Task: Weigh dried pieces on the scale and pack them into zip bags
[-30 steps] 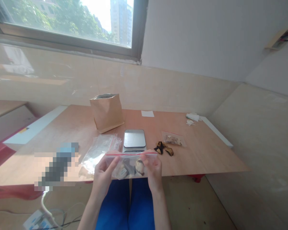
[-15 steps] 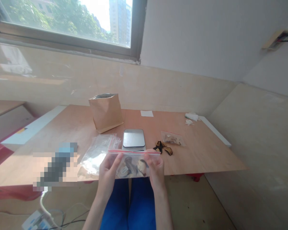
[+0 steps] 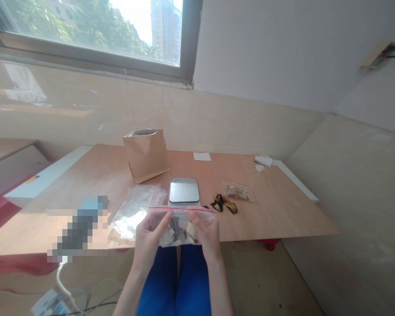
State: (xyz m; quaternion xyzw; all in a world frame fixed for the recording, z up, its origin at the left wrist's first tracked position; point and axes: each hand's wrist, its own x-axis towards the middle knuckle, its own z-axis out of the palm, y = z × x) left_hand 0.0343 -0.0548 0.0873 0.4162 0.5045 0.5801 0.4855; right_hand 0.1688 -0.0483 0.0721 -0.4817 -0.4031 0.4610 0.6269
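I have a small clear zip bag (image 3: 180,240) between my two hands, up in front of me at the near edge of the bench (image 3: 283,215), with pale and dark dried pieces (image 3: 191,231) inside. My left hand (image 3: 147,233) grips its left end and my right hand (image 3: 210,232) its right end, thumbs on the side facing me. Holding both ends with the red-lined top edge (image 3: 181,208) upward probably keeps that edge straight and the pieces low in the bag; whether the seal is fully pressed shut I can't tell.

Just beyond the bag sits a scale (image 3: 184,190), its near end hidden behind it. Loose dark-rimmed slices (image 3: 231,207) lie to its right, near a second filled bag (image 3: 237,192); flat clear bags (image 3: 134,210) lie to its left, within easy reach, I'd judge. Behind those, a brown paper bag (image 3: 147,156) stands upright with its mouth open, likely so its inside is easy to get at.

Compared with half a second ago, my right thumb has come inward, so the thumbs are nearer each other, and a dark bit (image 3: 206,206) shows beside the scale where my right hand covered it. The other things on the bench lie as they did.
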